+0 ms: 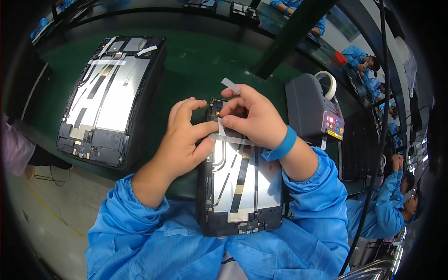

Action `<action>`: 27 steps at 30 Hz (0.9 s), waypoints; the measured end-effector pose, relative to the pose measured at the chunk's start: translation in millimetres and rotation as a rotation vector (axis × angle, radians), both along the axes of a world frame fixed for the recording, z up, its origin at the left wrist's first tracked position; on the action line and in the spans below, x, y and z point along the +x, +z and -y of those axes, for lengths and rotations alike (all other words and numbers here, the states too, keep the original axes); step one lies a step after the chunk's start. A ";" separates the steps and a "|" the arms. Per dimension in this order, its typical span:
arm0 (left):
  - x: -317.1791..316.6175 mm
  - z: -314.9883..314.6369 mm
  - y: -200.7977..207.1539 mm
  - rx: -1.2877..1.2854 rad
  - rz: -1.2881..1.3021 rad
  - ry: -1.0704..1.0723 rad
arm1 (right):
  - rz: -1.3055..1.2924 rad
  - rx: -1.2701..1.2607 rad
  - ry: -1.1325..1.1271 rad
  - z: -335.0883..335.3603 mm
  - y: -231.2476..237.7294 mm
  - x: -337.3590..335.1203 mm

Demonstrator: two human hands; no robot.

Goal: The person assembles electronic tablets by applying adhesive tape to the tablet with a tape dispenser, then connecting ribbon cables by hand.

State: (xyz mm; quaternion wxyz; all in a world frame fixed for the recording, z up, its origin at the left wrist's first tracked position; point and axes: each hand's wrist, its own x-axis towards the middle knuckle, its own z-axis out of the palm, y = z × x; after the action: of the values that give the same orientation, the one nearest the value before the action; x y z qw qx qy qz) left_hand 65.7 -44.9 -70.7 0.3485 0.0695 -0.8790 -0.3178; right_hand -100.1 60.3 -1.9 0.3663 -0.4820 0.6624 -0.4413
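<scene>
An opened tablet (247, 172), its silver inner plate and dark flex cables exposed, lies in front of me with its near end against my body. My right hand (256, 114) pinches a short strip of white tape (221, 128) with thumb and forefinger over the tablet's far left part. A second piece of tape (229, 85) sticks up from that hand's other fingers. My left hand (179, 142) rests at the tablet's left edge, fingers apart, its forefinger and thumb tips touching beside the strip. A clear band of tape (238, 140) crosses the plate.
On the left of the green bench (186, 56) stands a stack of opened tablets (109, 98). A grey tape dispenser (310, 105) with a white roll stands at right, near a dark green post (289, 42). A black cable (373, 177) hangs at right. Co-workers in blue (380, 210) sit beyond.
</scene>
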 end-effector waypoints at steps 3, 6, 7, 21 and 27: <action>1.0 -0.5 1.4 0.000 0.000 0.005 | 0.043 0.027 -0.001 1.2 -2.3 -2.8; -0.6 -1.6 3.2 -0.001 -0.001 0.014 | 0.103 -0.140 -0.030 -3.0 -3.7 -11.0; -1.8 -1.8 4.1 0.000 0.010 0.010 | 0.104 -0.139 -0.028 -3.3 -0.3 -13.5; 0.0 -0.8 2.5 0.027 0.012 -0.003 | -0.470 0.003 -0.049 16.2 -0.5 -7.0; 0.1 -2.1 6.0 0.006 0.011 -0.003 | -0.605 0.002 -0.039 15.0 0.0 -0.1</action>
State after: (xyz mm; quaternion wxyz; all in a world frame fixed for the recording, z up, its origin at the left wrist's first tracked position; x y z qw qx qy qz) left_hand 65.8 -42.8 -64.7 0.3427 0.0708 -0.8802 -0.3207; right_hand -100.2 45.4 -1.8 0.1442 -0.5783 0.7510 -0.2841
